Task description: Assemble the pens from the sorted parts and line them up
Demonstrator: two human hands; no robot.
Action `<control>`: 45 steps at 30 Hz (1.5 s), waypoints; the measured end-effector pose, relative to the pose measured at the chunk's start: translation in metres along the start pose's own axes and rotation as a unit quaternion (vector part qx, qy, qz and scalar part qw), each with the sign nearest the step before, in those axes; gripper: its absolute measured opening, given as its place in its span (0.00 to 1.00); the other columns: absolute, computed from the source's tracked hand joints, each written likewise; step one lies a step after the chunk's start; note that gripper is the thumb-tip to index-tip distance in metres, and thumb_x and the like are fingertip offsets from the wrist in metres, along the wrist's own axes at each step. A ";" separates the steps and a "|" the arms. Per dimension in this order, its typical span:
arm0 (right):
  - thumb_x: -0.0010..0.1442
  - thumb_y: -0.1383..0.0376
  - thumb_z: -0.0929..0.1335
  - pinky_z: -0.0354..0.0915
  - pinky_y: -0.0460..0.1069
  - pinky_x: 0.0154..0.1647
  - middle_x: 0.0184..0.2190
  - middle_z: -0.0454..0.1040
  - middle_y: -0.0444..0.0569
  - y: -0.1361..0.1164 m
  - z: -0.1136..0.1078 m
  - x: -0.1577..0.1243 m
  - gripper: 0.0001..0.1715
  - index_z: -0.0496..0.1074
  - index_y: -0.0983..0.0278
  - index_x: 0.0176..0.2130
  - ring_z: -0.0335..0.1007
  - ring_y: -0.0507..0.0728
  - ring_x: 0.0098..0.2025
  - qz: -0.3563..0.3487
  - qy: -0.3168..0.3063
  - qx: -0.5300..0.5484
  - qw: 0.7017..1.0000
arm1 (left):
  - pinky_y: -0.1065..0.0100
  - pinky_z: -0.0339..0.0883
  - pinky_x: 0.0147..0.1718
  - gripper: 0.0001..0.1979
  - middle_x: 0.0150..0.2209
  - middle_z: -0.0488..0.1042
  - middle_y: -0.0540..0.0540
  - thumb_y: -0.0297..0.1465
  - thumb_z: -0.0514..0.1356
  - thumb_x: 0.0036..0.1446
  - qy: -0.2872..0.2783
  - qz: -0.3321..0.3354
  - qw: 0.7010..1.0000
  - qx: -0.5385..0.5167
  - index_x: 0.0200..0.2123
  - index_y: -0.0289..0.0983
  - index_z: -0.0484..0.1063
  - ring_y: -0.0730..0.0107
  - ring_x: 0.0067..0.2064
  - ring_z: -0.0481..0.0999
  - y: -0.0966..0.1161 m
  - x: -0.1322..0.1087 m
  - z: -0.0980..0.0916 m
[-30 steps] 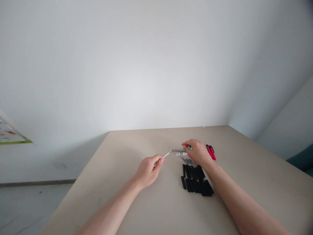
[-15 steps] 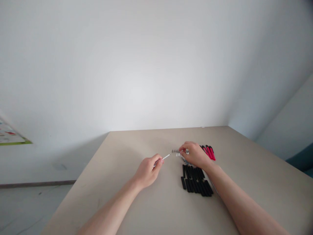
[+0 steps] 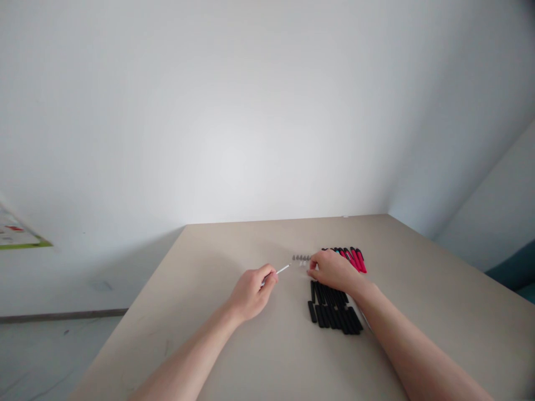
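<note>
My left hand (image 3: 254, 291) is closed around a thin white pen refill (image 3: 283, 269), whose tip points up and to the right above the table. To the right, my right hand (image 3: 332, 270) hovers low with thumb and fingertips drawn together; whatever sits between them is hidden or too small to name. Just left of its fingers lies a short row of small grey cone-shaped pen tips (image 3: 297, 258). A few tiny clear pieces (image 3: 302, 264) are in front of that row. Black pen barrels and caps (image 3: 330, 306) lie in two rows below the right hand.
Pens with red and black bodies (image 3: 357, 259) lie behind my right hand, partly covered by it. The beige table (image 3: 225, 239) meets a white wall at its far edge. A blue-green object (image 3: 512, 270) stands beyond the table at the right.
My right hand has moved from the row of grey tips a little toward me, uncovering more of the pens behind. My left hand keeps the refill almost still.
</note>
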State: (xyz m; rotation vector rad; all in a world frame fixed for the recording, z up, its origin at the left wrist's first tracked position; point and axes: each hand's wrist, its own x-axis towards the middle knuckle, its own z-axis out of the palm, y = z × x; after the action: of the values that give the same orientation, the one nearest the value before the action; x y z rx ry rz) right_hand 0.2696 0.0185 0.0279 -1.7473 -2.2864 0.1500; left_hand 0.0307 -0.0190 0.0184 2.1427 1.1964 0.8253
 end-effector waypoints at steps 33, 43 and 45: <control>0.65 0.60 0.62 0.64 0.47 0.33 0.31 0.76 0.50 -0.026 -0.027 -0.012 0.15 0.75 0.62 0.36 0.70 0.54 0.32 -0.226 0.069 0.259 0.937 | 0.73 0.47 0.23 0.15 0.19 0.58 0.56 0.37 0.47 0.64 -0.015 -0.002 1.000 0.006 0.28 0.38 0.65 0.76 0.22 0.58 0.000 -0.001 0.000; 0.65 0.63 0.63 0.63 0.46 0.32 0.30 0.76 0.50 -0.027 -0.019 -0.011 0.12 0.75 0.63 0.36 0.69 0.53 0.30 -0.269 0.076 0.241 0.929 | 0.74 0.48 0.23 0.15 0.20 0.59 0.55 0.37 0.47 0.64 -0.021 0.000 1.000 0.021 0.29 0.38 0.66 0.75 0.23 0.58 0.001 0.000 0.000; 0.65 0.63 0.63 0.63 0.46 0.32 0.29 0.75 0.49 -0.030 -0.017 -0.012 0.12 0.75 0.63 0.37 0.68 0.53 0.30 -0.276 0.071 0.237 0.929 | 0.74 0.49 0.24 0.15 0.20 0.60 0.55 0.37 0.47 0.64 -0.028 0.002 0.999 0.022 0.29 0.38 0.66 0.75 0.24 0.60 0.003 0.001 0.000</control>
State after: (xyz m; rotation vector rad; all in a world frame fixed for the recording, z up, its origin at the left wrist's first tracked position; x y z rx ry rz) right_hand 0.2488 -0.0025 0.0501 -0.8210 -2.2850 0.4074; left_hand 0.0324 -0.0198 0.0205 2.1897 1.1913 0.7428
